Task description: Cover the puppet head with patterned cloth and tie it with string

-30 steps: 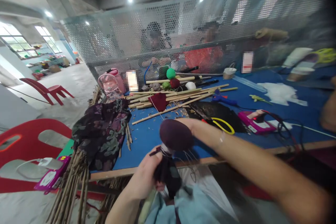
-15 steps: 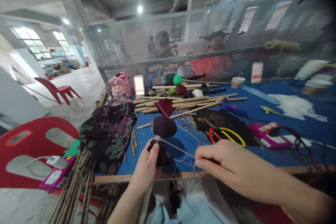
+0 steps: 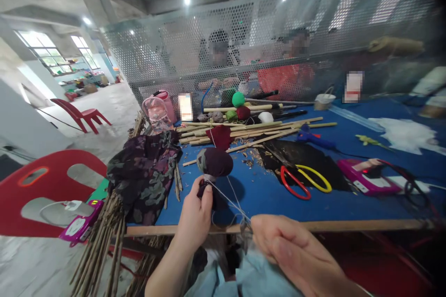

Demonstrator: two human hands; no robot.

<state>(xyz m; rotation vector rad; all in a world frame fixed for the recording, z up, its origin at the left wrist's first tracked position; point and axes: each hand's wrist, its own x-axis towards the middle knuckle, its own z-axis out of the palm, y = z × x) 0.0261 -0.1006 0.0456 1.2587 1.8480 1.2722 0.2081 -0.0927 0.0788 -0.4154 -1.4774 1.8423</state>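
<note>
A rounded bundle of dark patterned cloth (image 3: 216,162) stands upright over the table edge. My left hand (image 3: 195,211) is closed round its gathered neck, just under the bulge, with the thumb on top. Pale thread (image 3: 228,198) is wound about that neck and runs taut to my right hand (image 3: 292,248), whose fingers are closed on it. Loose loops of the thread hang between the hands. Nearest beyond my right hand lie scissors (image 3: 304,181) with one red and one yellow handle. A dark red cloth piece (image 3: 220,137) lies behind the bundle.
Several peeled sticks (image 3: 244,132) and wrapped balls lie across the blue table (image 3: 265,206). Dark flowered fabric (image 3: 146,176) drapes at left, above bundled twigs (image 3: 99,246). A glue gun (image 3: 308,134) and purple power strip (image 3: 367,178) lie right. People sit behind a perforated screen (image 3: 163,65).
My right hand has come lower and nearer my body, turning over while drawing the thread tight. My left hand keeps its grip, and the bundle has shifted slightly. The view has turned a little.
</note>
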